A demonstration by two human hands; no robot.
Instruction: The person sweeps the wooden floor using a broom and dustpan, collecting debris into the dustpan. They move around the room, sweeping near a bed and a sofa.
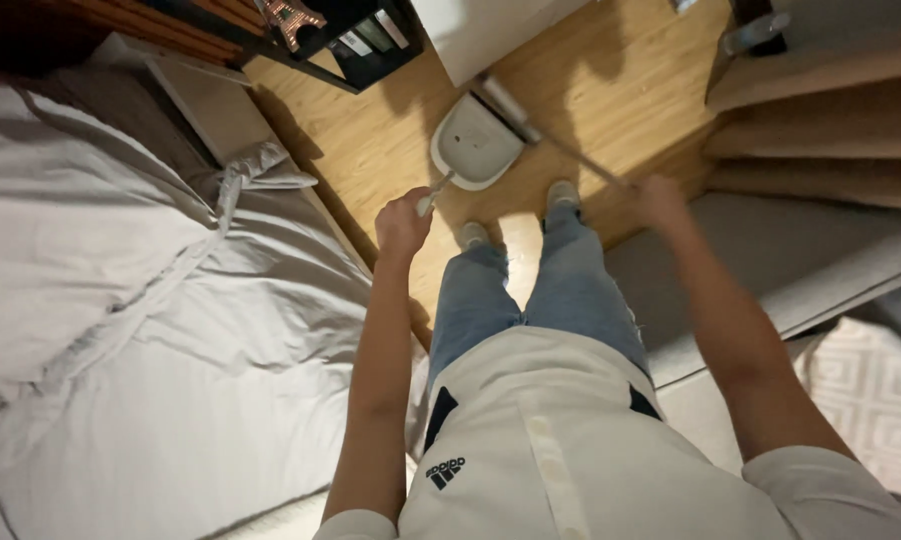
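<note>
Leftmost, a bed with rumpled grey-white sheets filled that whole side, its edge running diagonally from the upper left down toward the person's legs, so that only a narrow wedge of wooden floor lay open between the bed and the grey mat on the right. Above that wedge a dark shelf with books closed the far end. The left hand was raised over the bed's edge, fingers curled tight into a fist around the thin pale handle of the dustpan, which rested flat on the floor just ahead of the feet, well within the open strip. Both feet stood on the wood, one near the bed's edge and the other beside the mat. Further right, the right hand was blurred; its fingers seemed closed about the slim broom handle, though how firmly could not be told. That handle slanted up and left to the broom head, which lay touching the dustpan's far rim. Beyond the right hand, carpeted stairs rose in beige steps, hemming the floor on that side, with a patterned rug lower right.
</note>
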